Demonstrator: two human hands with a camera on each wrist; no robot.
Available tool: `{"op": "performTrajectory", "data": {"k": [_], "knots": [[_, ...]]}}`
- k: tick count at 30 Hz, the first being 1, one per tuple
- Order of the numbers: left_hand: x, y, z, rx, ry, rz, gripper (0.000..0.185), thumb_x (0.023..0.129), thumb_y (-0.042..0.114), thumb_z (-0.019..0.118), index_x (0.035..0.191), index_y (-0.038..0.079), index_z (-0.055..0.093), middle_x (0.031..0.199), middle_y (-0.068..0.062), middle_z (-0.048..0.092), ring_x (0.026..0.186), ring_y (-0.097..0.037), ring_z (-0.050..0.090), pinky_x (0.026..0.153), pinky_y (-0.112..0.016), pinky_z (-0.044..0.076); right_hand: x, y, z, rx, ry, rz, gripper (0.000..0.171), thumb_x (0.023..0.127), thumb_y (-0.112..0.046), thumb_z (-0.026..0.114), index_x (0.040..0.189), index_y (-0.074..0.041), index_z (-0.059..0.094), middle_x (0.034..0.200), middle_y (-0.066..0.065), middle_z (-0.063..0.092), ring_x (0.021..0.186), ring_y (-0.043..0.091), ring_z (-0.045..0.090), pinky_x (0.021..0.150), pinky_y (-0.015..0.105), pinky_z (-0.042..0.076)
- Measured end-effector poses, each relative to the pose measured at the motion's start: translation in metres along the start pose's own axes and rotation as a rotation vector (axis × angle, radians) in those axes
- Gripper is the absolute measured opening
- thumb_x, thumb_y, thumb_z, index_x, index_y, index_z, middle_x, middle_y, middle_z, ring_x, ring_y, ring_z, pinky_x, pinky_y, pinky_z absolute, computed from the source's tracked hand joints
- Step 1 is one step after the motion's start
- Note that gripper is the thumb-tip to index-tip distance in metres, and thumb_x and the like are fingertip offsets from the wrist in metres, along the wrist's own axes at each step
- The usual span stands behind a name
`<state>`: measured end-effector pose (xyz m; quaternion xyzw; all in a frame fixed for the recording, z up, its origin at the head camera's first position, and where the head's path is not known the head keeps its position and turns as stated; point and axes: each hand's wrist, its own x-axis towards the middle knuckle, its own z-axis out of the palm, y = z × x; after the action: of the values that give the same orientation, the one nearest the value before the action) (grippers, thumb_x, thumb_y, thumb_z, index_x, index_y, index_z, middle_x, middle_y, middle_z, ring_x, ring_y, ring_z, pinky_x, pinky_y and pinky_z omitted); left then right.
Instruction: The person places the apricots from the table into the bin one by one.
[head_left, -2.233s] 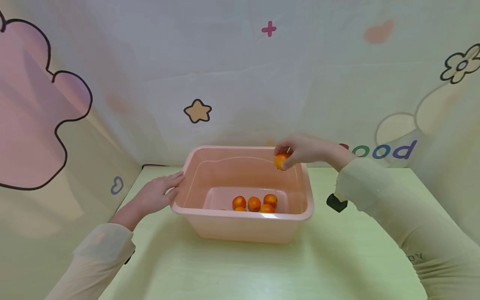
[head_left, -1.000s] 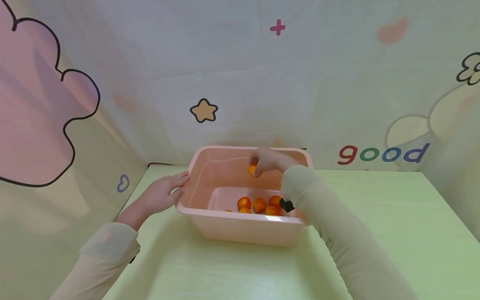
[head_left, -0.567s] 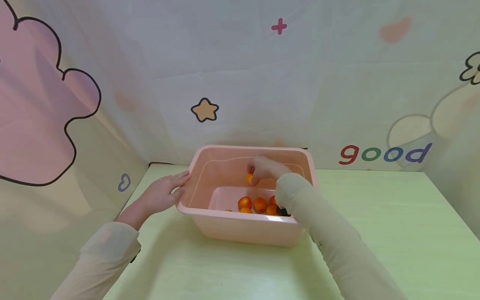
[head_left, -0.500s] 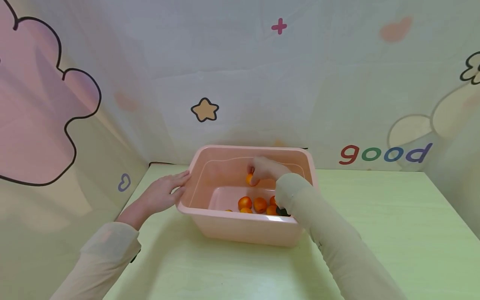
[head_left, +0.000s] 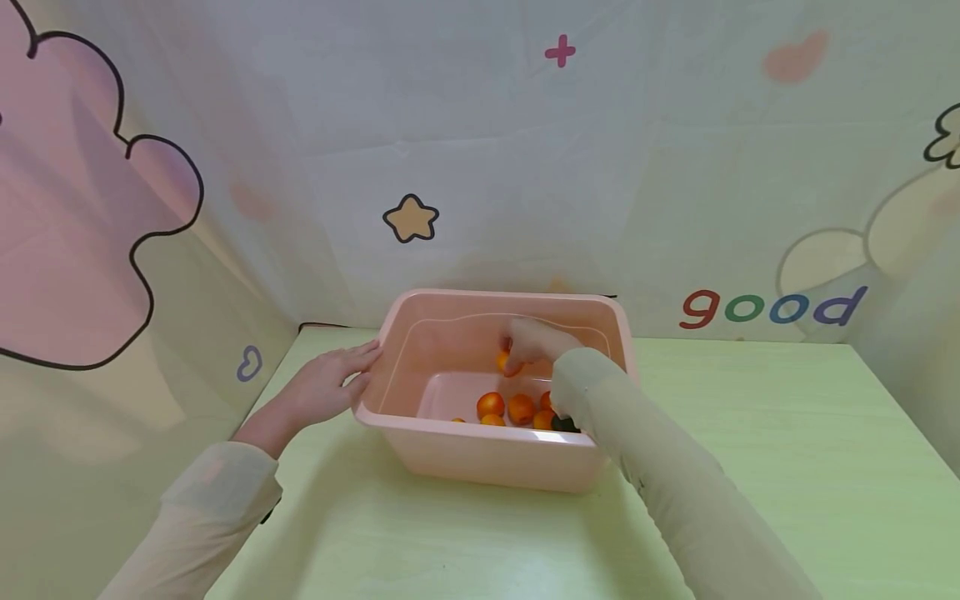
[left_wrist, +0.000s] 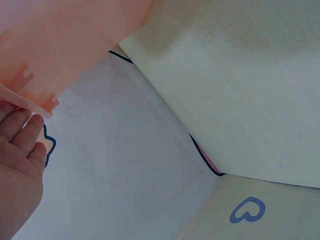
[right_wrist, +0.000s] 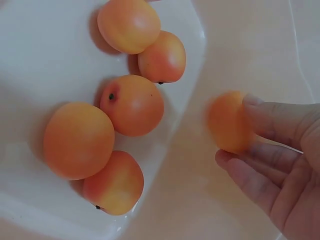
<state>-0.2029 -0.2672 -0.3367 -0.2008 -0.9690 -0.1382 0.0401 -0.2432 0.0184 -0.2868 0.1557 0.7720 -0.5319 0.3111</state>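
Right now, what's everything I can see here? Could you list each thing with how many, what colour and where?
Tub: one, pale pink plastic, on the table in the middle.
Fruits on the tub floor: five, orange with a red blush, clustered together.
Held fruit: one, orange, above the tub's inside, apart from the five.
Table: one, light green.
Backdrop: pale cloth behind and at the sides, printed with a tan star, a pink plus, a pink cloud, a blue heart and the word "good".
Left hand: fingers straight, resting against the tub's left rim; pale sleeve.
Right hand: inside the tub, pinching the held fruit with its fingertips; pale sleeve.
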Motion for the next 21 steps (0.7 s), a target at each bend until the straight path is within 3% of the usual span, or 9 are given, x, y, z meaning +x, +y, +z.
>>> {"op": "performTrajectory", "data": {"k": [4,7,10,13,17,21], "knots": [[0.002,0.000,0.000,0.010,0.005,0.017,0.042,0.089,0.014,0.044,0.130,0.003,0.043,0.137,-0.014,0.039,0.120,-0.039,0.041,0.098,-0.053,0.032,-0.009,0.000,0.000,-0.008,0.009,0.009,0.034,0.063,-0.014,0.055,0.093,-0.031,0.056,0.117,-0.007,0.045,0.103,0.023,0.041,0.064,0.037,0.038],[0.004,0.001,0.000,0.010,0.004,0.023,0.042,0.089,0.014,0.044,0.130,0.003,0.043,0.136,-0.014,0.040,0.120,-0.039,0.041,0.098,-0.053,0.033,-0.002,0.000,-0.002,-0.054,-0.011,-0.012,0.034,0.067,-0.015,0.055,0.096,-0.032,0.052,0.118,-0.007,0.041,0.107,0.022,0.037,0.063,0.039,0.039],[0.006,0.000,0.001,0.007,-0.002,0.014,0.043,0.090,0.015,0.044,0.131,0.004,0.042,0.137,-0.013,0.039,0.121,-0.038,0.040,0.098,-0.053,0.033,0.013,0.000,-0.006,-0.093,-0.020,0.015,0.024,0.069,-0.023,0.057,0.091,-0.031,0.052,0.118,-0.009,0.041,0.108,0.021,0.036,0.067,0.040,0.038],[0.007,-0.002,0.002,0.001,-0.013,0.000,0.043,0.090,0.017,0.045,0.131,0.005,0.041,0.138,-0.012,0.038,0.122,-0.037,0.040,0.098,-0.053,0.033,0.037,-0.007,-0.014,-0.352,-0.112,-0.171,0.020,0.076,-0.027,0.059,0.096,-0.026,0.055,0.118,-0.005,0.047,0.106,0.021,0.042,0.077,0.039,0.041],[0.006,-0.003,-0.001,0.001,-0.027,-0.008,0.044,0.089,0.018,0.046,0.131,0.005,0.042,0.136,-0.012,0.040,0.121,-0.037,0.041,0.097,-0.052,0.035,0.063,-0.022,-0.030,-0.730,-0.180,-0.544,0.034,0.084,-0.022,0.059,0.115,-0.013,0.050,0.116,0.004,0.052,0.101,0.023,0.050,0.088,0.035,0.044],[0.007,-0.004,-0.006,-0.018,-0.040,-0.038,0.045,0.088,0.020,0.049,0.129,0.005,0.045,0.131,-0.013,0.047,0.118,-0.034,0.045,0.094,-0.051,0.038,0.058,-0.033,-0.051,-0.742,-0.151,-0.585,0.037,0.083,-0.027,0.059,0.116,-0.013,0.051,0.113,0.001,0.054,0.100,0.023,0.051,0.086,0.034,0.045]]}}
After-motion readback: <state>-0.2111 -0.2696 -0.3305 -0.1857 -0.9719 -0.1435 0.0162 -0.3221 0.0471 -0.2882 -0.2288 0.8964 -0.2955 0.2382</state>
